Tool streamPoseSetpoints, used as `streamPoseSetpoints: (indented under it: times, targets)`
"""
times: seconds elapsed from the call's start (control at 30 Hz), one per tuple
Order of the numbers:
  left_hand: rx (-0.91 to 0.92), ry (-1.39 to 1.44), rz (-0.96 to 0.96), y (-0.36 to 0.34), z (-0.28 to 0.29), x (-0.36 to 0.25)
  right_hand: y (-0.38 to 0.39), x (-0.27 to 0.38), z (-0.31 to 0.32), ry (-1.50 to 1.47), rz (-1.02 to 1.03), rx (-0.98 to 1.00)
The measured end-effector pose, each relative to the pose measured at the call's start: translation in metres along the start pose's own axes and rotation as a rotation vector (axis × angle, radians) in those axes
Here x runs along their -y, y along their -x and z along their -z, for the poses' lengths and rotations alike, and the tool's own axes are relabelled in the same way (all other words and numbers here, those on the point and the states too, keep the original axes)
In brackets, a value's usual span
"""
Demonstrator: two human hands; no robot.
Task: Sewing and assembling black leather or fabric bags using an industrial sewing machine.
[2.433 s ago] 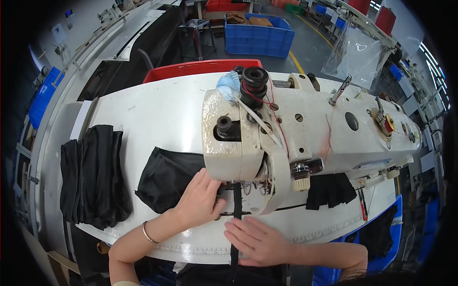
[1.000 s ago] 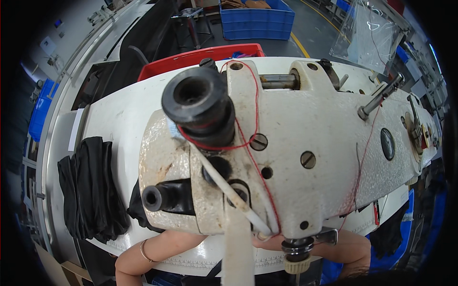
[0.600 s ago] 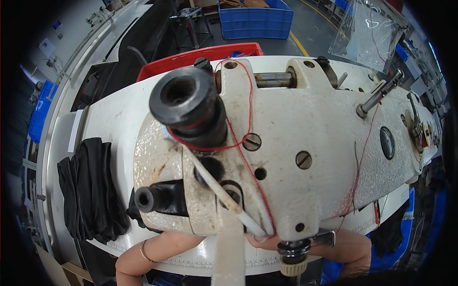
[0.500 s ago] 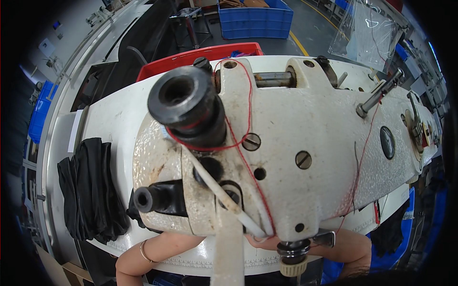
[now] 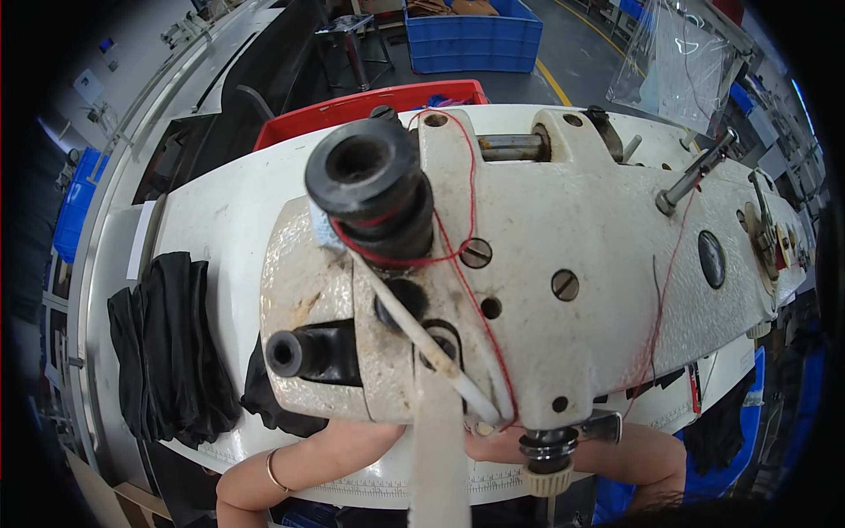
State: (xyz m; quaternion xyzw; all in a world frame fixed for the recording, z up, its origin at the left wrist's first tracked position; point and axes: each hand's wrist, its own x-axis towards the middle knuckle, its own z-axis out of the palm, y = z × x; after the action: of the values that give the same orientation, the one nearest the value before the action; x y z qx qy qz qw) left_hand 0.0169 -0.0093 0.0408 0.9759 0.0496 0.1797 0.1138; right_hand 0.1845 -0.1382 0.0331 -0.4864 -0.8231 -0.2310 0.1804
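A white sewing machine head (image 5: pixel 634 264) fills the middle and covers both my hands. My left forearm (image 5: pixel 326 462), with a thin bracelet at the wrist, reaches in under the machine's left end. From the other side my right forearm (image 5: pixel 625 453) comes in behind the tension knob (image 5: pixel 547 480). The fingers of both hands are hidden, so what they hold does not show. Black cloth (image 5: pixel 280 400) sticks out beside the machine, just beyond my left wrist. Red thread (image 5: pixel 473 304) loops round the dark knob (image 5: pixel 365 172) on top and runs down the machine.
A stack of folded black cloth (image 5: pixel 172 352) lies on the white table (image 5: pixel 207 211) at left. Behind the table stand a red bin (image 5: pixel 352 107) and a blue crate (image 5: pixel 475 42). More dark cloth (image 5: pixel 715 431) hangs by a blue container (image 5: pixel 748 422) at right.
The machine head sits slightly farther right in the picture. More black cloth shows at its left end. My left forearm has shifted a little to the right and up; my right forearm looks nearly unchanged.
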Motion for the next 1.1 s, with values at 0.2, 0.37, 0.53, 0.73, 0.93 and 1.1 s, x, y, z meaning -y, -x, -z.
streamPoseSetpoints:
  times: [0.2, 0.37, 0.53, 0.73, 0.93, 1.1]
  targets:
    - [0.101, -0.062, 0.129, 0.004, 0.000, -0.010, 0.003, 0.005, -0.007, -0.437, -0.113, 0.154]
    - [0.038, 0.020, 0.084, 0.006, 0.006, -0.006, 0.003, 0.004, -0.005, -0.427, -0.128, 0.165]
    - [-0.024, 0.117, 0.103, 0.001, 0.009, -0.010, 0.013, 0.015, 0.002, -0.612, -0.315, 0.443]
    - [-0.107, 0.011, -0.115, 0.015, -0.028, 0.033, 0.000, 0.006, -0.002, -1.130, -0.588, 0.321]
    - [0.014, -0.062, -0.169, -0.001, -0.010, 0.035, 0.024, 0.005, -0.061, -0.606, -0.260, 0.092]
    - [0.211, 0.449, 0.270, -0.002, 0.001, 0.034, 0.000, 0.006, -0.030, -0.246, -0.112, 0.153]
